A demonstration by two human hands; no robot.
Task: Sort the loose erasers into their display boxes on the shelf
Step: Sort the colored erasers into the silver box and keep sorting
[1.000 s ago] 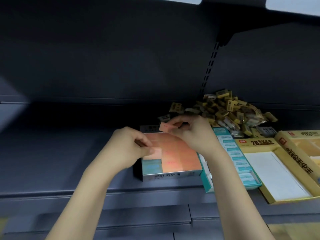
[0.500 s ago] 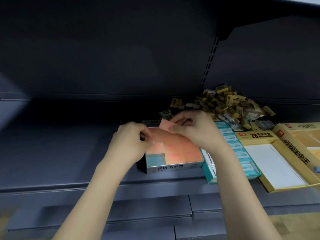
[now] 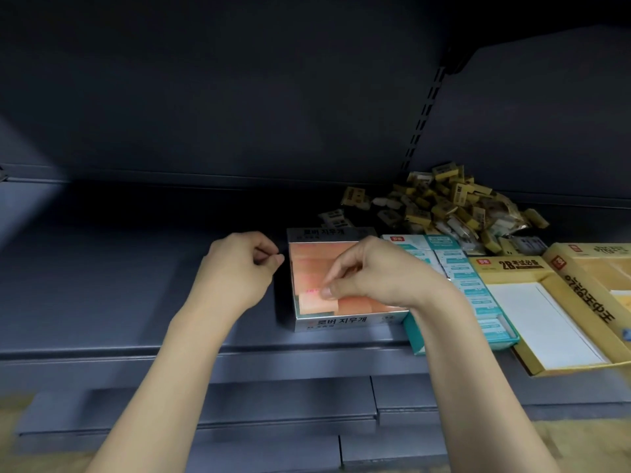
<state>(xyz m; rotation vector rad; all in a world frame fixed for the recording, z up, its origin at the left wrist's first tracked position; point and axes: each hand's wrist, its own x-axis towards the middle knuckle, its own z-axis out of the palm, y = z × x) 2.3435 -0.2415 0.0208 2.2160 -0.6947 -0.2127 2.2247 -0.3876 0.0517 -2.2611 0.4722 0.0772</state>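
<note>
The silver display box (image 3: 345, 320) of pink erasers sits on the dark shelf (image 3: 102, 285), near its front edge. The right hand (image 3: 379, 278) hovers over this box, thumb and forefinger pinched on a pink eraser (image 3: 316, 303) at the box's front-left corner, where it lies level with the other pink erasers filling the box. The left hand (image 3: 239, 271) is just left of the silver box, beside its back-left corner, with fingers curled in toward the thumb; whether anything is held between them cannot be told. Touching the silver box's right side is a teal display box (image 3: 474, 291) holding a row of teal-wrapped erasers. Right of that lies a yellow box (image 3: 505, 268) marked 2B with a white inside. Behind the silver box, toward the right, a heap of loose yellow-wrapped erasers (image 3: 444, 203) rests on the shelf.
</note>
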